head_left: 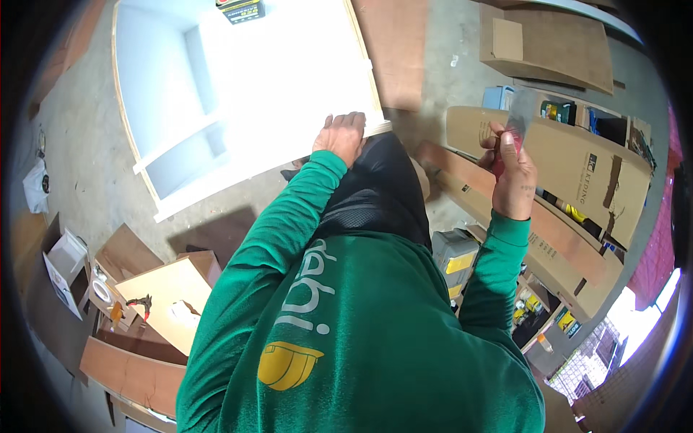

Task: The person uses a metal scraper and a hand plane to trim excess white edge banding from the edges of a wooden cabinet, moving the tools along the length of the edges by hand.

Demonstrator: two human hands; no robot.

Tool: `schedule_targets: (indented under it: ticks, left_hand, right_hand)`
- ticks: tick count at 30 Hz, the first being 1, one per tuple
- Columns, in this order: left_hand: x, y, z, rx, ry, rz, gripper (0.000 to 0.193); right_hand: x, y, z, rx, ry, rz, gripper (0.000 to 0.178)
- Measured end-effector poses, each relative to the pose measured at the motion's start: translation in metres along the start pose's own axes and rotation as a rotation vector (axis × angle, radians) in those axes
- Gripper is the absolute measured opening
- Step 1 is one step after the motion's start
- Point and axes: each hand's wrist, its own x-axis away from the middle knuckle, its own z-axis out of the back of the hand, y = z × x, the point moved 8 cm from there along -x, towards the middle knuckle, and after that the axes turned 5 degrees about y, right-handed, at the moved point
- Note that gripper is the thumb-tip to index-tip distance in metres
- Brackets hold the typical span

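A white box-like cabinet (271, 108) with light wooden edges lies in front of me, its face glaring in bright light. My left hand (342, 138) rests at its near right corner, the fingers bent over the edge strip. Raised to the right and apart from the cabinet, my right hand (515, 173) is closed round the red handle of a putty knife (521, 112). The wide grey blade points up and away from me. Part of the handle is hidden by my fingers.
A yellow-and-black adhesive tin (242, 10) stands on the cabinet's far part. Long cardboard boxes (570, 155) and a shelf unit with supplies lie to the right. A grey toolbox (455, 256) sits beside my leg. Wooden panels, pliers (144, 304) and a tape roll (102, 291) lie at left.
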Motion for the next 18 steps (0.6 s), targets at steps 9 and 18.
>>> schedule_targets:
  ticks: [9, 18]
  left_hand:
    - [-0.001, 0.0, 0.011, 0.055, 0.03, 0.044, 0.042]
    - [-0.012, 0.013, 0.019, 0.045, 0.152, 0.039, 0.052]
  right_hand:
    - [-0.019, -0.019, -0.009, 0.06, -0.049, 0.084, 0.036]
    - [-0.071, -0.012, -0.096, -0.14, -0.63, -0.187, 0.041]
